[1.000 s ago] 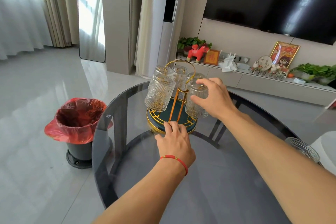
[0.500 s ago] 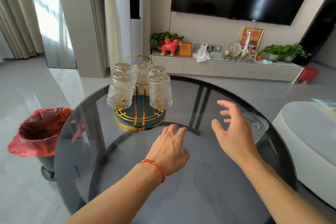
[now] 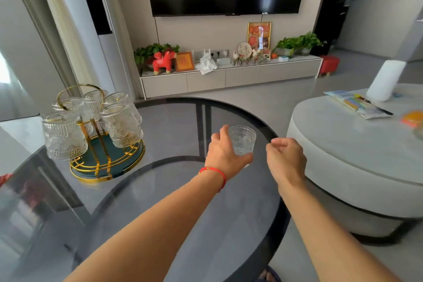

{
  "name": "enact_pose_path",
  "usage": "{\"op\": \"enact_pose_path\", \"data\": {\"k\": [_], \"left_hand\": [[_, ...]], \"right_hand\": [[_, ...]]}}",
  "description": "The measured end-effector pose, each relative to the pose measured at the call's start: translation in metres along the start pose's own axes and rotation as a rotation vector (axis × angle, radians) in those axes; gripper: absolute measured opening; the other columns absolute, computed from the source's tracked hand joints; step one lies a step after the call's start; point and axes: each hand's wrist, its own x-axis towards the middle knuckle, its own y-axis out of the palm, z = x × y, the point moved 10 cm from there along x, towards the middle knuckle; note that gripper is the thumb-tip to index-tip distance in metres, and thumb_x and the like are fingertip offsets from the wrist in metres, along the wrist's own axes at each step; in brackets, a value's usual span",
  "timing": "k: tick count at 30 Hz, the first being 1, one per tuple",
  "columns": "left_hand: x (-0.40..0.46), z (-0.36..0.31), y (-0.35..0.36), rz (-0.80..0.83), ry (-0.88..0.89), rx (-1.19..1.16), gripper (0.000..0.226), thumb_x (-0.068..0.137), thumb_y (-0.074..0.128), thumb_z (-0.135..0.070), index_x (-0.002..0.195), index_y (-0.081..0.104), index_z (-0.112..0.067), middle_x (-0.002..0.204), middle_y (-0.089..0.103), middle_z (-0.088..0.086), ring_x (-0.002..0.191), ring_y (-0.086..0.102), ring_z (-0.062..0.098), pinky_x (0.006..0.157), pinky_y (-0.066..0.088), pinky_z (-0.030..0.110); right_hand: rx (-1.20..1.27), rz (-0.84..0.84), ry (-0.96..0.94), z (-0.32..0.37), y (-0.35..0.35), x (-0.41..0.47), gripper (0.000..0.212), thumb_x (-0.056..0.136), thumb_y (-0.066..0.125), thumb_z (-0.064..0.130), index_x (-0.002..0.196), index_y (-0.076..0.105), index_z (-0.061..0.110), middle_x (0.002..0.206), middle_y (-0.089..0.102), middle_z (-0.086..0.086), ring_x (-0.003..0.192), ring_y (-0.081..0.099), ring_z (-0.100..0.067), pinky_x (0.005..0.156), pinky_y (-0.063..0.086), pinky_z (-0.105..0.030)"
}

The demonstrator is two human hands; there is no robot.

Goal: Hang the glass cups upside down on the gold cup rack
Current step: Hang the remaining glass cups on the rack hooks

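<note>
The gold cup rack [image 3: 100, 142] with a dark green base stands at the left of the round glass table [image 3: 174, 201]. Several ribbed glass cups [image 3: 65, 136] hang upside down on it. One more glass cup [image 3: 242, 139] stands upright near the table's right edge. My left hand [image 3: 225, 155], with a red string at the wrist, wraps around that cup from its left side. My right hand [image 3: 286, 158] hovers just right of the cup, fingers curled loosely, holding nothing.
A low white round table [image 3: 357, 144] with a booklet and a white cylinder stands close on the right. A TV cabinet [image 3: 229, 78] with plants and ornaments runs along the far wall. A red bin bag shows at the far left edge.
The view has swung right. Both hands left the rack and moved to the lone cup. My left hand has closed around it; my right hand has curled its fingers.
</note>
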Motion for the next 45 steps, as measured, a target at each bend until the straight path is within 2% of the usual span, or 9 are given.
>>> {"op": "enact_pose_path", "data": {"k": [4,14,20,25,31,34,38,41,45], "left_hand": [[0.035,-0.009,0.017,-0.006,-0.067,0.084,0.105,0.073,0.083,-0.047,0.155,0.024,-0.017,0.147,0.043,0.013,0.133,0.046,0.033,0.106,0.046,0.045],[0.002,0.017,-0.019,-0.016,-0.084,0.020,0.088,0.061,0.087,-0.052,0.136,0.054,-0.021,0.122,0.064,0.000,0.108,0.063,0.020,0.091,0.057,0.033],[-0.053,0.069,-0.084,-0.178,-0.251,-0.504,0.084,0.049,0.089,-0.057,0.118,0.064,-0.015,0.110,0.069,0.002,0.092,0.072,0.012,0.067,0.066,0.038],[-0.078,0.091,-0.118,-0.218,-0.193,-0.693,0.078,0.058,0.086,-0.056,0.122,0.062,-0.018,0.118,0.069,0.002,0.099,0.073,0.010,0.073,0.064,0.036],[-0.078,0.127,-0.150,-0.109,-0.176,-0.436,0.076,0.077,0.059,-0.076,0.132,0.062,-0.024,0.124,0.068,-0.011,0.116,0.064,0.005,0.099,0.053,0.031],[-0.080,0.164,-0.181,-0.251,-0.271,-0.236,0.045,0.093,0.053,-0.048,0.122,0.067,-0.017,0.117,0.071,0.004,0.112,0.064,0.021,0.097,0.053,0.040],[-0.085,0.199,-0.203,-0.250,-0.301,0.407,0.046,0.085,0.062,-0.021,0.130,0.057,-0.010,0.127,0.050,0.011,0.123,0.045,0.030,0.104,0.043,0.039],[-0.084,0.200,-0.203,-0.186,-0.279,0.571,0.046,0.084,0.058,-0.026,0.127,0.054,-0.010,0.127,0.047,0.011,0.122,0.044,0.033,0.099,0.048,0.043],[-0.085,0.192,-0.198,-0.136,-0.277,0.627,0.046,0.084,0.058,-0.029,0.124,0.052,-0.008,0.125,0.044,0.014,0.118,0.045,0.034,0.098,0.048,0.042]], "right_hand": [[-0.087,0.066,0.003,-0.012,0.004,0.007,0.022,0.091,0.063,0.021,0.112,0.067,0.020,0.097,0.068,0.006,0.092,0.066,-0.021,0.085,0.054,-0.035],[-0.165,0.294,-0.006,-0.015,0.032,0.000,0.025,0.089,0.063,0.026,0.113,0.072,0.023,0.111,0.075,0.003,0.105,0.070,-0.023,0.097,0.057,-0.043],[0.018,0.653,0.003,0.004,0.086,-0.045,0.023,0.100,0.060,0.030,0.105,0.077,0.016,0.106,0.080,-0.011,0.091,0.078,-0.029,0.083,0.065,-0.041],[0.392,1.030,0.359,0.009,0.147,-0.117,0.050,0.106,0.047,0.046,0.129,0.071,0.008,0.123,0.075,-0.027,0.108,0.073,-0.045,0.093,0.061,-0.051],[0.608,0.997,0.526,0.016,0.193,-0.149,0.033,0.101,0.055,0.029,0.118,0.074,0.009,0.119,0.069,-0.018,0.097,0.063,-0.028,0.079,0.051,-0.040],[0.686,0.937,0.613,0.011,0.197,-0.144,0.031,0.097,0.063,0.029,0.118,0.073,0.009,0.119,0.074,-0.018,0.094,0.064,-0.032,0.074,0.053,-0.037],[0.538,0.849,0.406,0.019,0.194,-0.126,0.038,0.093,0.074,0.026,0.130,0.068,0.021,0.132,0.073,0.001,0.111,0.070,-0.015,0.086,0.058,-0.025],[0.520,0.856,0.163,0.059,0.196,-0.134,0.048,0.085,0.078,0.035,0.132,0.068,0.029,0.140,0.068,-0.003,0.127,0.066,-0.027,0.089,0.059,-0.040],[0.389,0.767,-0.160,0.129,0.210,-0.143,0.074,0.070,0.089,0.053,0.133,0.061,0.027,0.124,0.077,-0.004,0.111,0.075,-0.018,0.082,0.062,-0.040]]}}
